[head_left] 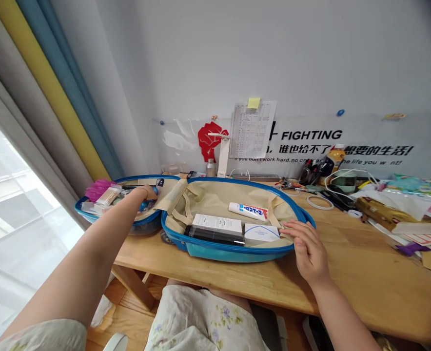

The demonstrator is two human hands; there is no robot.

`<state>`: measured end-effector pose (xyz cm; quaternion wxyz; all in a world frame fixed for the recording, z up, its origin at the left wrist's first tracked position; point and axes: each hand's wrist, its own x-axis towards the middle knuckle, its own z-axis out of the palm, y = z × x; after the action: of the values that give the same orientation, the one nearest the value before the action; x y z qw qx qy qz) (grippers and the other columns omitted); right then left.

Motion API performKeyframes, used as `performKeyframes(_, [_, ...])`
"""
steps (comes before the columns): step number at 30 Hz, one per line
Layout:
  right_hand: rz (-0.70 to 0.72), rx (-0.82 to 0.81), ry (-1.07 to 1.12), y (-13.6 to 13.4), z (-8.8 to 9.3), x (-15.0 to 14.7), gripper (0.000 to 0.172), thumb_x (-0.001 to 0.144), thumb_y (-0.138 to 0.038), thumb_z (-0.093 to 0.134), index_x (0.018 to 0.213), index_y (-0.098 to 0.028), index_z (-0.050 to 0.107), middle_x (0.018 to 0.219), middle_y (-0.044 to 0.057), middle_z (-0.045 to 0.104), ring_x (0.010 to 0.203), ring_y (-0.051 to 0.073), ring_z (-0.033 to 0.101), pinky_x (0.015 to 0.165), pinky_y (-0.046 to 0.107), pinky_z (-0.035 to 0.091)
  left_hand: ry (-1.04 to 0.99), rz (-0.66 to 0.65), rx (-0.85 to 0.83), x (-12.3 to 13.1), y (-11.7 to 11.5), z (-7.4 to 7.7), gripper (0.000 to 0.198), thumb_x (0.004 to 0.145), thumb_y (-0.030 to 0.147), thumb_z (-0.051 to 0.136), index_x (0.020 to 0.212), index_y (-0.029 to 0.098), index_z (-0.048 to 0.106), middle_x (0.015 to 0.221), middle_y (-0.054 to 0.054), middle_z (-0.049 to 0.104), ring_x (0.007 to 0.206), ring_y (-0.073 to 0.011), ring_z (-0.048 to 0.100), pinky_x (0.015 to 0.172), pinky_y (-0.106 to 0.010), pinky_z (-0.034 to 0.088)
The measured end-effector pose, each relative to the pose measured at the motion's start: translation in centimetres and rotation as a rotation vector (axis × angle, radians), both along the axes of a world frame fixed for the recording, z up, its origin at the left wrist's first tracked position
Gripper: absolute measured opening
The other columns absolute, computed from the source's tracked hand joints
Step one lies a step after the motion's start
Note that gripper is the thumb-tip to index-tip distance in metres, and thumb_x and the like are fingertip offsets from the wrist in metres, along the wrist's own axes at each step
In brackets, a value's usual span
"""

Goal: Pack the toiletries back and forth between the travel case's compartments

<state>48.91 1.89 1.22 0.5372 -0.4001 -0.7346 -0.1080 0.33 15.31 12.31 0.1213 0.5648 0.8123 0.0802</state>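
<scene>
An open blue suitcase [237, 253] with a beige lining lies across the wooden desk. My left hand [147, 191] reaches into its left half, fingers bent down at a small shiny blue item [154, 193] whose kind I cannot make out. Beside that hand are a pink-purple bundle [100, 189] and a clear-topped box of cotton swabs [108, 196]. At the right half's near rim rests my right hand [308, 246], its fingers stretched and apart, holding nothing. Near it are a toothpaste tube [248, 211], a white-and-blue box [262, 233], a printed white box [217, 224] and a long black case [215, 235].
A white lamp [223, 156] and a small bottle [210, 167] stand behind the suitcase. Clutter fills the desk's right side: a white ring [320, 203], cables, a gold pouch [378, 212] and an orange-labelled bottle [334, 158]. Curtains [58, 87] hang at left.
</scene>
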Motion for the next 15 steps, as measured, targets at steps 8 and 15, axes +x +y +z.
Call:
performKeyframes(8, [0.015,0.003,0.009,0.1,-0.1,0.0,0.031,0.095,-0.027,0.04,0.094,-0.026,0.071,0.104,0.005,0.073,0.108,0.022,0.065,0.105,0.046,0.041,0.012,-0.07,0.29,4.5,0.3,7.0,0.064,0.095,0.044,0.052,0.148,0.018,0.026,0.109,-0.009,0.064,0.082,-0.02,0.062,0.069,-0.027,0.047])
performKeyframes(15, [0.004,0.007,0.02,0.0,-0.1,-0.1,0.033,0.095,-0.03,0.039,0.093,-0.025,0.072,0.101,0.006,0.073,0.107,0.023,0.066,0.104,0.047,0.043,-0.051,-0.671,0.253,15.1,-0.8,5.9,0.074,0.077,0.032,0.072,0.142,0.024,0.038,0.115,-0.003,0.064,0.095,-0.0183,0.063,0.089,-0.025,0.046])
